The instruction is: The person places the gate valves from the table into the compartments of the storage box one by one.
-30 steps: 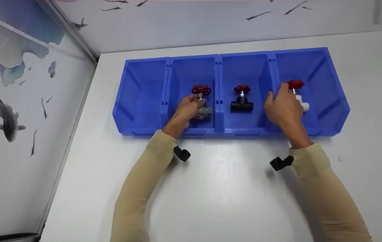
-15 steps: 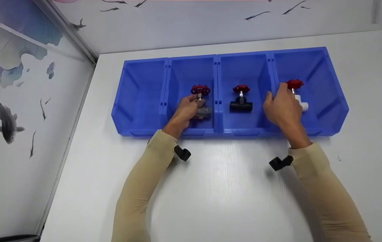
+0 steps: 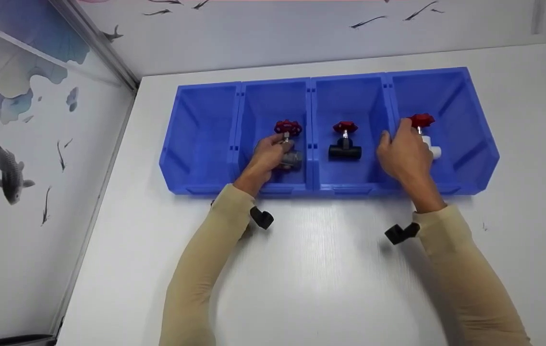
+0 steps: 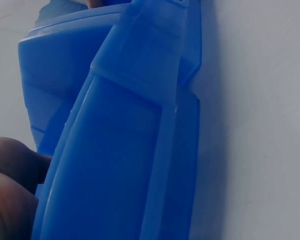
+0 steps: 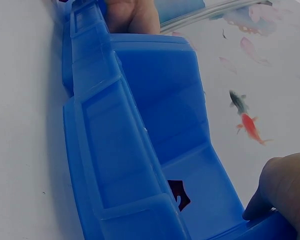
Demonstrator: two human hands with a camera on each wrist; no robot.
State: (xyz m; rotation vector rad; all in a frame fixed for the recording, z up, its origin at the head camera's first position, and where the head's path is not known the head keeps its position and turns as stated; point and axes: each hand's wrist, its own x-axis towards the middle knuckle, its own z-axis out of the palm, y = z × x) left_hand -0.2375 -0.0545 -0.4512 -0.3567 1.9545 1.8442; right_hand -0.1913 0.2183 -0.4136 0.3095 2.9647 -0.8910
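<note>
Inside the second blue bin from the left (image 3: 277, 98), in the head view, my left hand (image 3: 267, 154) grips a grey metal valve (image 3: 293, 159) with a red handwheel (image 3: 288, 127). Its fingers lie around the valve's neck and body. My right hand (image 3: 406, 151) straddles the wall between the third bin (image 3: 349, 98) and the rightmost bin (image 3: 438, 89); its thumb is on the third bin's side and the fingertips are hidden. Beside it lies a white valve (image 3: 434, 152) with a red handle, partly covered by the hand. A black valve (image 3: 345, 152) with a red handle lies in the third bin.
The leftmost blue bin (image 3: 205, 108) adjoins the others in one row on the white table (image 3: 321, 269). Patterned wall panels (image 3: 253, 38) stand behind and at the left. A small black wrist camera (image 3: 401, 234) sticks out from the right sleeve.
The valve in my left hand tips very slightly, its red handwheel shifting a little. My right hand and the bins stay in place.
</note>
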